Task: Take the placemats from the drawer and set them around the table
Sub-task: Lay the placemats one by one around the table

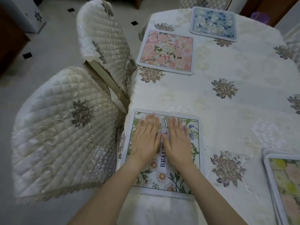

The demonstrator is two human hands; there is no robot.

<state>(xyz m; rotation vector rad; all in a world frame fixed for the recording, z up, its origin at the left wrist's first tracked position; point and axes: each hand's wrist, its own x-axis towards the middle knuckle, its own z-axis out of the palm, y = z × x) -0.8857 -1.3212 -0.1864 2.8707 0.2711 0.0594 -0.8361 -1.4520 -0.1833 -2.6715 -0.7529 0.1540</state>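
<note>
Pressing flat on the green-and-white botanical placemat with daisies and black lettering, the left hand and right hand lie side by side, palms down, fingers spread open and gripping nothing. This mat sits at the near left edge of the table draped in a cream embroidered tablecloth, its long side running along that edge. To finish the step well, I would judge that both palms should sweep outward from the middle to smooth it, keeping its border parallel to the table edge and clear of the overhang. Further along the same side lies a pink floral placemat; a blue floral placemat sits at the far end, and a yellow-toned placemat shows partly at the right. Two quilted cream chair covers stand close against the left edge, crowding any reach there. The drawer is out of view.
</note>
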